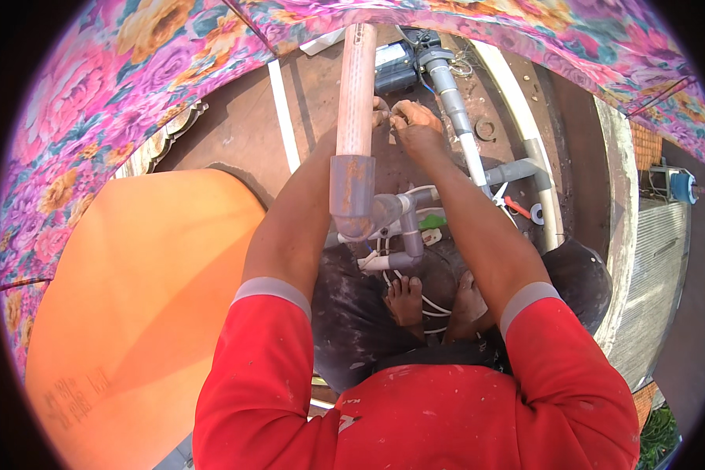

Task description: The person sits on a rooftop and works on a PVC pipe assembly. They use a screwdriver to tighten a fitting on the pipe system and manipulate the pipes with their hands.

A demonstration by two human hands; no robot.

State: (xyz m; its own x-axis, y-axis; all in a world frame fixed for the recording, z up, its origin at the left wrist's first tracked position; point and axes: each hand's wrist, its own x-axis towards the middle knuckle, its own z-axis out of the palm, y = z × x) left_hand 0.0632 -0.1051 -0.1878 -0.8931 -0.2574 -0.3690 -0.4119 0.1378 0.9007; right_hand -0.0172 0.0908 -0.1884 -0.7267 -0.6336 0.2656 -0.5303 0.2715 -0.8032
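Note:
Both of my arms reach forward, one on each side of an upright pale pipe (356, 94) that ends in a grey elbow fitting (352, 188). My left hand (380, 112) is partly covered by that pipe, its visible fingers curled closed. Close beside it, my right hand (417, 119) has thumb and fingers pinched together. Whatever lies between the fingertips is too small to make out. Just beyond the hands sits a dark blue water pump (395, 66). A grey pipe (453, 102) runs from the pump toward me, past my right hand.
A big orange tank (149, 290) stands at left. Floral fabric (70, 141) arches overhead. On the right are a long white pipe (505, 82), a red-handled tool (517, 207) and a white tape roll (537, 214). Grey pipe joints (410, 235) and white hoses lie near my feet.

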